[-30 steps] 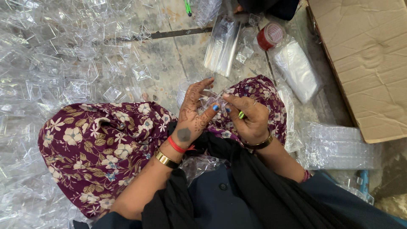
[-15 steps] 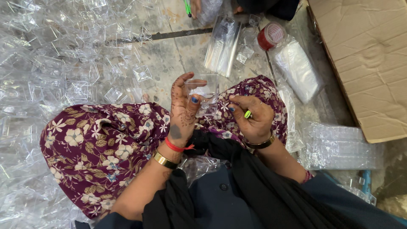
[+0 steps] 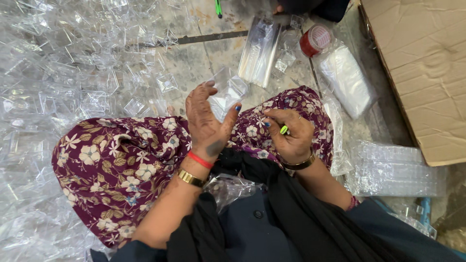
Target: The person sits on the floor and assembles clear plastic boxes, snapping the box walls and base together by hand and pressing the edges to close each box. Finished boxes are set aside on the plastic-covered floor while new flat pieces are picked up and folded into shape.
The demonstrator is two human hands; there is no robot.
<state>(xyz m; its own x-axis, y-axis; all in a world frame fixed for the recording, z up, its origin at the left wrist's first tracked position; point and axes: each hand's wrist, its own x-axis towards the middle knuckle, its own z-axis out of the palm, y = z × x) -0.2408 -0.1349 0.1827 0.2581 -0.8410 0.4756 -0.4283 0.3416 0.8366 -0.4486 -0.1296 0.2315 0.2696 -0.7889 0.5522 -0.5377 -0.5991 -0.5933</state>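
I see a small clear plastic box [image 3: 227, 92] pinched in my left hand [image 3: 206, 123], thumb on its near side and fingers curled over the far edge, raised above the lap. The box is see-through and its exact shape is hard to make out against the floor behind it.

My right hand [image 3: 290, 136] sits just right of the left, closed into a loose fist around a small green object [image 3: 284, 129] that pokes out between the fingers; I cannot tell what it is. The two hands are near each other but apart.

Under both hands lies a maroon flowered cloth [image 3: 121, 170] spread over the knees. Beyond the left hand's fingertips, a flat stack of clear plastic sleeves [image 3: 259, 51] lies on the stone floor [image 3: 204, 58]. Further right of that stack sits a red-rimmed tape roll [image 3: 315, 40], touching a white plastic bag [image 3: 347, 80]. To the far left of the left hand spreads a heap of clear plastic boxes [image 3: 63, 73]. To the right of the right hand stands a cardboard carton [image 3: 422, 68], with a stack of clear trays [image 3: 395, 170] in front of it.
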